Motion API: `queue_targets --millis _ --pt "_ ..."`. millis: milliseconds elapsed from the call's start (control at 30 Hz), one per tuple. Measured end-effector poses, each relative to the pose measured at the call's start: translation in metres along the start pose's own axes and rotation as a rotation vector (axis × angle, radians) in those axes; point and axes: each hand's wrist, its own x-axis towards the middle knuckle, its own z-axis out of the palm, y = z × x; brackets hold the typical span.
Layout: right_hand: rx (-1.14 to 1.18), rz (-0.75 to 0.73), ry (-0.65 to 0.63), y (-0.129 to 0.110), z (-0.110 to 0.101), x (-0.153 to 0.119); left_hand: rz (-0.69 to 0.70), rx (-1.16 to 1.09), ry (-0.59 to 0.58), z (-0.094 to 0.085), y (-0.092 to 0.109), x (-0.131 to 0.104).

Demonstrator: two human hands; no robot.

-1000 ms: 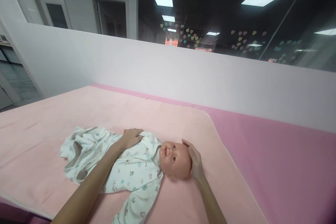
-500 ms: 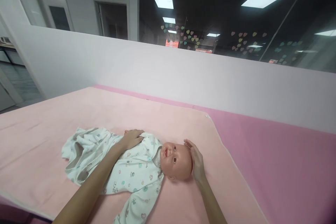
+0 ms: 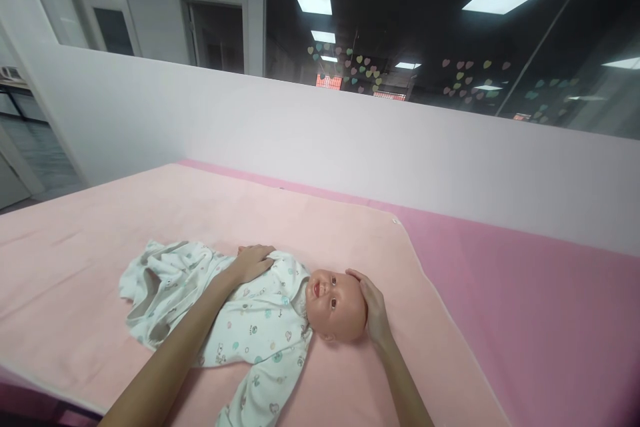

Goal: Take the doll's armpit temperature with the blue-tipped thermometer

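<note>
A baby doll (image 3: 340, 307) lies face up with its head to the right, dressed in a white printed romper (image 3: 260, 333). My left hand (image 3: 253, 263) rests flat across the doll's far side, near the chest and arm, with its fingers stretched out. Against the crown of the doll's head my right hand (image 3: 374, 307) is laid, its fingers extended and slightly curved along the scalp. The romper's leg part spreads loose and crumpled to the left. One sleeve reaches toward the near edge of the picture.
Under the doll is a peach-pink sheet (image 3: 210, 207) over a pink surface (image 3: 530, 293). A white low wall (image 3: 325, 133) runs along the back. Beyond it is a dark window (image 3: 420, 27) with heart stickers, and two doorways stand to the left.
The fingers of my right hand have moved slightly left, closer onto the top of the doll's head. My left hand stays in the same place.
</note>
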Motion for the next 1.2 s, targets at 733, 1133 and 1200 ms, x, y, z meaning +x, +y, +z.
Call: queue_targets --millis 733,1133,1200 --pt "0.027 -0.027 0.043 0.004 0.002 -0.001 0.013 -0.015 0.009 -0.003 0.005 -0.002" --pt "0.034 0.022 0.01 -0.005 0.007 -0.004 0.02 0.003 0.009 -0.003 0.005 -0.002" --pt "0.037 0.038 -0.009 -0.005 0.007 -0.004 0.027 0.013 0.014 -0.003 0.005 -0.002"
